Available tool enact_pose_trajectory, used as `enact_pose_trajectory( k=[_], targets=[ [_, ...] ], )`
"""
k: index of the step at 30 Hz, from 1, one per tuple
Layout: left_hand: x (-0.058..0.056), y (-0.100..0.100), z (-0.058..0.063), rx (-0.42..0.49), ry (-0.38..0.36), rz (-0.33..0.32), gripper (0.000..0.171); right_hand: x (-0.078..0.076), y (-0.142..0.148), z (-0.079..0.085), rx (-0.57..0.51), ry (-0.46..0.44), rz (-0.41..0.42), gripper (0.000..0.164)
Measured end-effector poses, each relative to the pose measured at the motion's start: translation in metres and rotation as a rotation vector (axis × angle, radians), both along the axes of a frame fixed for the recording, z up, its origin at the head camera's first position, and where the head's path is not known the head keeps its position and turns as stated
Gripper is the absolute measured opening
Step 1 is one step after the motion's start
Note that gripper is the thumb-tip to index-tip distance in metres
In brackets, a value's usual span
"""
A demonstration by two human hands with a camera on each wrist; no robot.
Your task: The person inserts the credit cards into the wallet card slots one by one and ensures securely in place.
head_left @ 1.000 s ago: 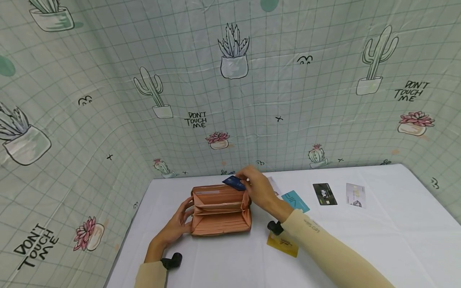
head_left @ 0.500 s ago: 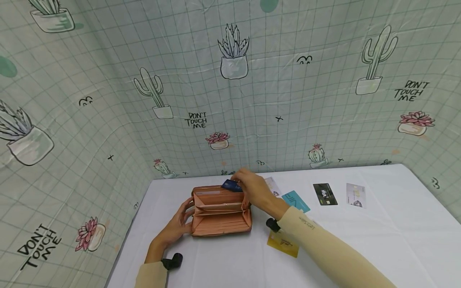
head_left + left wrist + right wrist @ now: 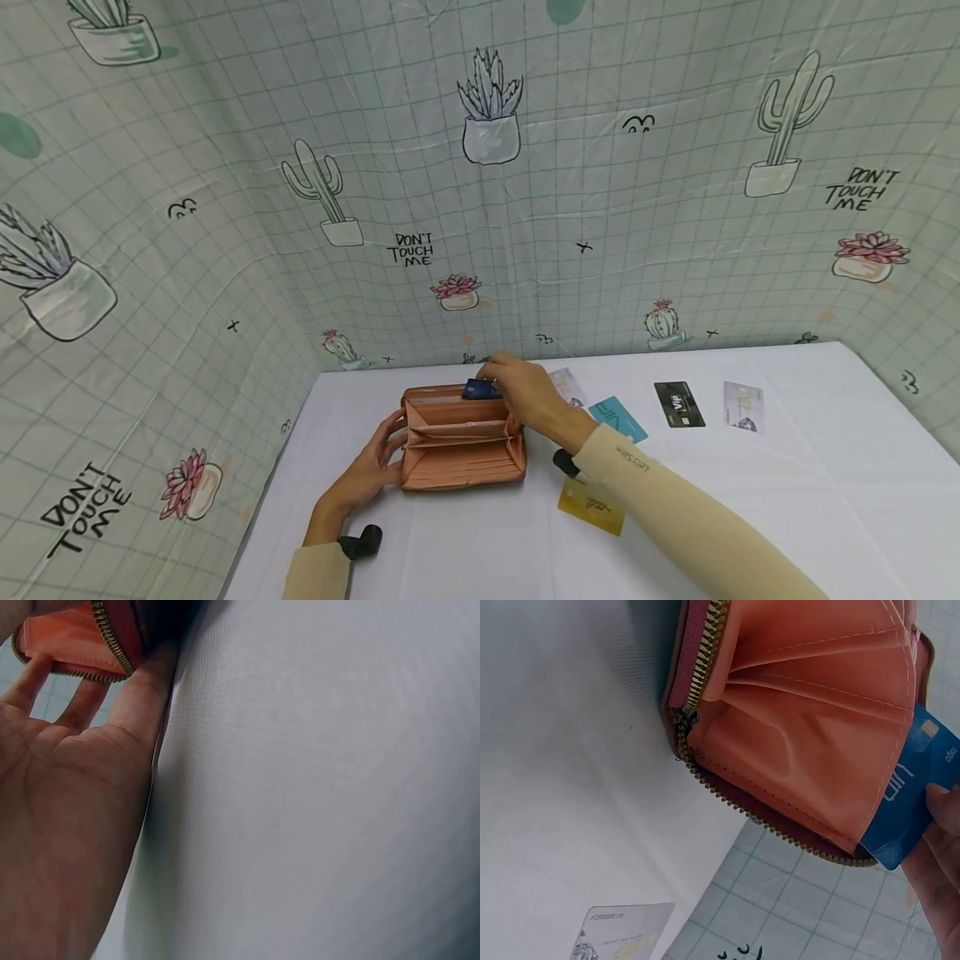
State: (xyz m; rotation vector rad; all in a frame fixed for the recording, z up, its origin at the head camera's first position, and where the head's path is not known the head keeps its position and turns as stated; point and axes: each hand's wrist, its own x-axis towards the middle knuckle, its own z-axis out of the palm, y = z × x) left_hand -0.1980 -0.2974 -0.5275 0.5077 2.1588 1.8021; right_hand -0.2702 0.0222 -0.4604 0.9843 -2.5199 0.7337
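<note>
An orange zip-around wallet [image 3: 463, 472] stands spread on the white table, its inner compartments facing up. My left hand [image 3: 363, 468] grips its left side; in the left wrist view the thumb and fingers of that hand [image 3: 67, 787] hold the zipped edge. At the wallet's back right, my right hand [image 3: 531, 395] pinches a dark blue card [image 3: 477, 389]. The right wrist view has this VIP card [image 3: 915, 787] partly behind the wallet's orange lining [image 3: 817, 742], thumb on its face, its lower part hidden.
To the right lie a pale card [image 3: 567, 387], a teal card [image 3: 618, 418], a black VIP card [image 3: 679, 405] and a silver card [image 3: 743, 407]. A gold card [image 3: 591, 507] lies nearer, partly under the right sleeve [image 3: 660, 500]. A cactus-print cloth [image 3: 555, 200] hangs behind the table.
The blue card has turned from slanted to nearly level and dropped lower at the wallet's back edge, the right hand shifting slightly left with it. The left hand keeps its place on the wallet.
</note>
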Motion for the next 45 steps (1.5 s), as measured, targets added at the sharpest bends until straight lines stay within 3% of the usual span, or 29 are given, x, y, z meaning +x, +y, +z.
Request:
enact_pose_trajectory(
  k=[9, 24, 35, 45],
  targets=[
    [-0.003, 0.002, 0.004, -0.003, -0.029, 0.002, 0.103, -0.004, -0.003, 0.003, 0.081, 0.006, 0.002, 0.03],
    [-0.006, 0.002, 0.003, 0.015, 0.008, -0.01, 0.103, -0.001, -0.009, 0.009, 0.223, 0.099, 0.005, 0.027],
    [-0.004, 0.0, -0.001, 0.034, 0.007, -0.021, 0.101, -0.001, -0.012, 0.009, 0.293, 0.059, 0.02, 0.031],
    [-0.001, 0.0, -0.002, 0.016, -0.007, -0.011, 0.102, 0.003, -0.02, 0.001, 0.421, 0.089, 0.019, 0.041]
  ],
)
